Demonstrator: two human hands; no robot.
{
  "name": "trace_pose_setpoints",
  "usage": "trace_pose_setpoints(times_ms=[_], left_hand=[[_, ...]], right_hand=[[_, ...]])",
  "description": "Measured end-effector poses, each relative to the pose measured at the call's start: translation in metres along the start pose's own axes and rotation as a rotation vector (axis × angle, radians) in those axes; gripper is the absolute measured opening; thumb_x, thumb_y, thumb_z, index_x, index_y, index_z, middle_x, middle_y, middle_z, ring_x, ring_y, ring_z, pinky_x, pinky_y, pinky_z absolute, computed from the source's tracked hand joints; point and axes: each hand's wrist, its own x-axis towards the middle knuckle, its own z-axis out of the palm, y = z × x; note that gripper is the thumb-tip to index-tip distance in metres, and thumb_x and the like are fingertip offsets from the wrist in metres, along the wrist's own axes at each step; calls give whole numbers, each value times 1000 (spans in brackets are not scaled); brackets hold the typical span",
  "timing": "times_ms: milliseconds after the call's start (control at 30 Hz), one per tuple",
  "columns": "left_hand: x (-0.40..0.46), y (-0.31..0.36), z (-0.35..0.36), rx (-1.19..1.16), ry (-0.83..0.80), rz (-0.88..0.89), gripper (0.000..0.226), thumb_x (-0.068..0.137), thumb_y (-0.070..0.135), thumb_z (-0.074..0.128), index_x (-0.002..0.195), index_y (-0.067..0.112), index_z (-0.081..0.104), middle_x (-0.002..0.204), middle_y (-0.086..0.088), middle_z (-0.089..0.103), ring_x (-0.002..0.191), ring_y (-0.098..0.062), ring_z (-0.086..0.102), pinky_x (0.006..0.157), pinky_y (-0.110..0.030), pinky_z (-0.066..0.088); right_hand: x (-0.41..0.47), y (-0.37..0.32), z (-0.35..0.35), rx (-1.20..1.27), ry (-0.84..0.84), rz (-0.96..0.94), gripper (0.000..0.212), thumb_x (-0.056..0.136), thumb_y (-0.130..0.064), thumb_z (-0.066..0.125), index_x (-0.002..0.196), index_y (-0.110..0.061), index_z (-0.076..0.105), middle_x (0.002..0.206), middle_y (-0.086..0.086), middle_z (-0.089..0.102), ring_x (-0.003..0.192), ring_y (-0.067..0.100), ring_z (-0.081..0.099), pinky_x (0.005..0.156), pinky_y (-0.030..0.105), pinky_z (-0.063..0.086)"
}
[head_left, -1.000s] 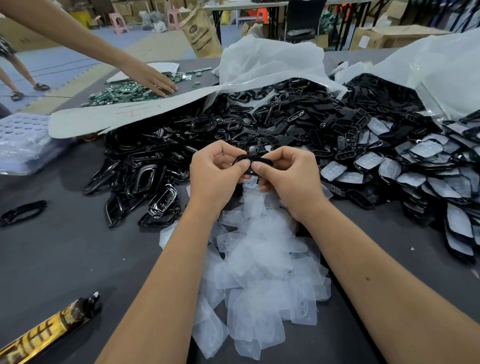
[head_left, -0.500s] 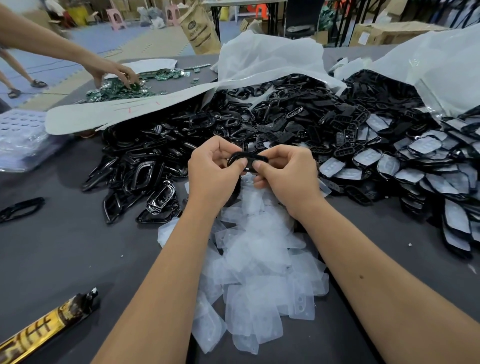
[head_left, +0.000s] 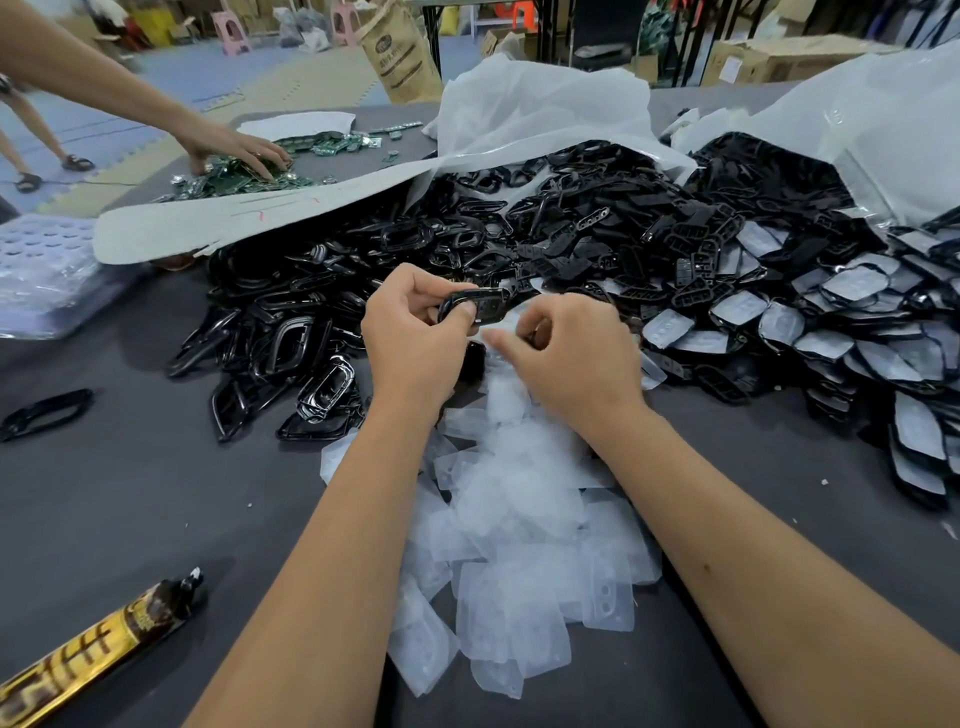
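Head view: black shell (head_left: 469, 307) is pinched by left hand (head_left: 410, 340) fingers; right hand (head_left: 574, 364) fingers are curled, any hold not discernible.

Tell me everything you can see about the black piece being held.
The black piece is a glossy, rounded frame, plastic by its look. The left hand pinches it, thumb on the near rim, holding it roughly level above the clear pads. The blurred right hand is close by its right end; whether it touches cannot be told.
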Motion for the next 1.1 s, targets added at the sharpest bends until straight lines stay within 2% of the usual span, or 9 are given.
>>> trace_pose_setpoints(times_ms=[100, 233, 333, 433, 633, 733, 833, 1000, 1100], left_hand=[[1, -1, 0, 19, 31, 7, 20, 77, 5, 74, 80, 22, 64, 86, -3, 76, 84, -28, 75, 79, -52, 62], [-1, 0, 3, 66, 50, 32, 20, 78, 4, 74, 81, 20, 64, 84, -1, 76, 81, -28, 74, 79, -52, 61], [-2, 2, 4, 102, 57, 52, 24, 78, 3, 75, 80, 24, 64, 82, 4, 75, 78, -20, 74, 78, -49, 61], [-3, 3, 3, 79, 65, 45, 20, 78, 5, 75, 82, 21, 65, 82, 1, 75, 79, -25, 74, 77, -50, 62], [-2, 3, 2, 44, 93, 29, 17, 77, 8, 75, 82, 21, 65, 79, 0, 74, 77, -30, 73, 75, -52, 62], [-2, 3, 3, 50, 84, 24, 15, 77, 9, 75, 83, 20, 66, 82, 1, 75, 80, -32, 72, 76, -53, 62], [-3, 3, 3, 53, 71, 22, 17, 77, 8, 74, 83, 22, 65, 83, 2, 75, 82, -31, 73, 77, -53, 62], [-3, 4, 3, 99, 44, 44, 20, 79, 9, 72, 89, 27, 69, 84, 3, 74, 82, -28, 72, 79, -51, 62], [-4, 5, 4, 145, 15, 68, 21, 80, 9, 72, 90, 27, 73, 85, 6, 75, 81, -23, 72, 80, -47, 61]], right_hand=[[1, -1, 1, -104, -134, -61, 46, 78, -69, 76, 89, -28, 58, 90, -11, 61, 83, 14, 57, 65, 32, 40], [2, 5, 1, 20, -145, -81, 30, 85, -48, 80, 78, -28, 59, 70, -12, 59, 74, 14, 59, 63, 33, 43], [1, 5, 1, 109, -104, -89, 23, 89, -34, 79, 76, -25, 63, 65, -11, 61, 70, 16, 60, 69, 39, 53], [0, 4, 0, 276, -24, -120, 22, 91, -23, 77, 76, -16, 62, 61, -7, 59, 62, 16, 56, 67, 40, 51], [-1, 1, -4, 412, 95, -127, 21, 90, -9, 71, 76, -5, 57, 65, 1, 58, 58, 13, 52, 61, 24, 41], [-1, 3, -6, 488, 132, -86, 14, 89, -2, 65, 80, -4, 54, 68, 9, 62, 60, 22, 60, 60, 37, 48], [-1, 7, -7, 611, 107, -3, 15, 88, -1, 66, 97, -9, 57, 70, 11, 68, 63, 32, 67, 67, 48, 58], [2, 10, -8, 639, 103, 83, 28, 86, -9, 76, 111, -16, 65, 78, 3, 73, 72, 26, 71, 78, 52, 59], [2, 11, -9, 695, 110, 120, 30, 85, -9, 80, 110, -15, 64, 81, 9, 73, 74, 32, 71, 77, 53, 59]])
